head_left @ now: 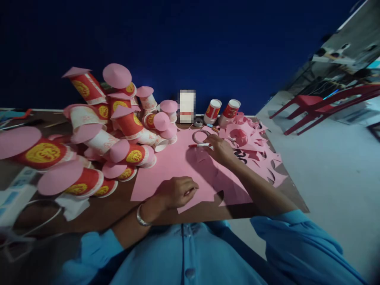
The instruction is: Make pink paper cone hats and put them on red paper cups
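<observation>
Desk, pink sheet work. Red-and-white marker (pixel 198 145) lies over the large pink sheet (pixel 166 170), mid-desk, nearer the far edge than the near one. Its long axis runs side to side, roughly parallel to the desk's near edge, red end pointing left, white end at the fingers of the right hand (pixel 220 149); the body thus extends leftward from those fingertips. Right hand much the nearer; its fingers are bent and bunched, but whether they clamp the marker or only touch it, cannot tell. Tape ring (pixel 193 137) lies flat just beyond the marker, beside the same fingers. Left hand (pixel 178 192) is nearer the desk's near edge, over the sheet, fingers curled in and close together; whether anything is inside, cannot tell. Count: one marker; one tape ring; one small grey roll (pixel 198 122) by the far edge; two upright cups (pixel 214 110) without cones, at the far edge, right of the pale upright item (pixel 187 105), which is blurred out. At least a dozen cone-topped cups (pixel 134 156) heaped toward the desk's left side, exact number hidden by overlap. Pink scraps (pixel 252 138) piled along the right edge, too tangled to count.
</observation>
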`<action>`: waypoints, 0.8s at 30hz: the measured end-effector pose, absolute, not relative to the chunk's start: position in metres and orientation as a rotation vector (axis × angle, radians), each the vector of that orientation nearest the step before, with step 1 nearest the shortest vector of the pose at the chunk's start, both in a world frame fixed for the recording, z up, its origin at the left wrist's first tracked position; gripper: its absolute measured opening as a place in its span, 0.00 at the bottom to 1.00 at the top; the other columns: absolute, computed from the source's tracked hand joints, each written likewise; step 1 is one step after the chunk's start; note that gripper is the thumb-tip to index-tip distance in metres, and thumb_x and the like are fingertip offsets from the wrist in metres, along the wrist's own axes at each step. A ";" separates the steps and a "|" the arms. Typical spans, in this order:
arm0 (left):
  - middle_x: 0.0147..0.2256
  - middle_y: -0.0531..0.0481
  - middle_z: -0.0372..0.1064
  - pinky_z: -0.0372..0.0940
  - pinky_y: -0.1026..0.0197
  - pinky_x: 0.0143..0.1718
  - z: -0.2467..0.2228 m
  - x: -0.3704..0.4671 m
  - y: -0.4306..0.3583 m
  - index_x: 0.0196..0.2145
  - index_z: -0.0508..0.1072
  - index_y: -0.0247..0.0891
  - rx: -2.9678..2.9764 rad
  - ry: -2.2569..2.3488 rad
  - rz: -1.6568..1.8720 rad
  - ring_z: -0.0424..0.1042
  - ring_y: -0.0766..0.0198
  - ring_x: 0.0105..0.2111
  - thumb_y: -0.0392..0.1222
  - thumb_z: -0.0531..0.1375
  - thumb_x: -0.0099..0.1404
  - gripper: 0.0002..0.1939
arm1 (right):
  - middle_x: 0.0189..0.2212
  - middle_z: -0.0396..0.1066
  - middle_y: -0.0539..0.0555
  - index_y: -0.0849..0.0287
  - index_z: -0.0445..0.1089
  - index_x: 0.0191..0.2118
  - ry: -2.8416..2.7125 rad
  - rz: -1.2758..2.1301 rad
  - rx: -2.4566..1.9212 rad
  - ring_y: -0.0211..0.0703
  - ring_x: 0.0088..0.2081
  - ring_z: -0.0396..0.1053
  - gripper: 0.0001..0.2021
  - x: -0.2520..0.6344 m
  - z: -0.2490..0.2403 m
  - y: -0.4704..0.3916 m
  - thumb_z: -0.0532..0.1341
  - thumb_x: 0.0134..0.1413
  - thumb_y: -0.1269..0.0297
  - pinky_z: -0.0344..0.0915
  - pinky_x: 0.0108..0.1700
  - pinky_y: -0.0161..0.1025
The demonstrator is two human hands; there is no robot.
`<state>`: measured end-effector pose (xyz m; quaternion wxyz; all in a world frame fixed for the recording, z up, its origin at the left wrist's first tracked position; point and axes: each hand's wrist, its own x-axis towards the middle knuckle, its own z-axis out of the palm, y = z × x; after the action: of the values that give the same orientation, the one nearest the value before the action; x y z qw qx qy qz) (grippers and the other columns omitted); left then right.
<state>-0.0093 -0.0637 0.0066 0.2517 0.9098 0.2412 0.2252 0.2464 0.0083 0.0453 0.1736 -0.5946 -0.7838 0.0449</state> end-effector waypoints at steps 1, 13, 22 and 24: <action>0.37 0.49 0.79 0.69 0.63 0.37 0.007 -0.010 -0.062 0.43 0.78 0.40 2.454 0.735 0.630 0.78 0.63 0.37 0.38 0.55 0.75 0.11 | 0.51 0.78 0.61 0.61 0.78 0.50 -2.206 0.127 -1.741 0.49 0.44 0.78 0.10 0.257 0.043 0.007 0.65 0.65 0.68 0.71 0.44 0.42; 0.47 0.46 0.75 0.73 0.54 0.53 0.019 -0.013 -0.049 0.47 0.76 0.39 2.546 1.061 0.372 0.77 0.57 0.49 0.37 0.58 0.74 0.08 | 0.52 0.77 0.64 0.62 0.78 0.51 -2.349 0.055 -1.790 0.52 0.52 0.74 0.12 0.274 0.034 -0.010 0.60 0.69 0.68 0.69 0.46 0.41; 0.53 0.41 0.74 0.75 0.50 0.52 0.031 -0.013 -0.026 0.55 0.74 0.37 2.530 1.224 0.225 0.77 0.52 0.52 0.38 0.56 0.75 0.14 | 0.52 0.75 0.63 0.61 0.77 0.48 -2.576 -0.042 -1.659 0.51 0.47 0.71 0.13 0.270 0.035 -0.046 0.55 0.72 0.66 0.64 0.36 0.40; 0.55 0.40 0.73 0.75 0.49 0.52 0.033 -0.007 -0.018 0.56 0.73 0.36 2.543 1.251 0.197 0.77 0.51 0.53 0.37 0.57 0.74 0.15 | 0.52 0.75 0.63 0.61 0.77 0.49 -2.547 -0.085 -1.661 0.50 0.47 0.71 0.12 0.275 0.034 -0.050 0.56 0.72 0.67 0.64 0.36 0.41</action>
<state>-0.0075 -0.0180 0.0325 0.1497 0.8851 0.4354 0.0684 0.2748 -0.0503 0.0339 0.0500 -0.5453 -0.8363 -0.0279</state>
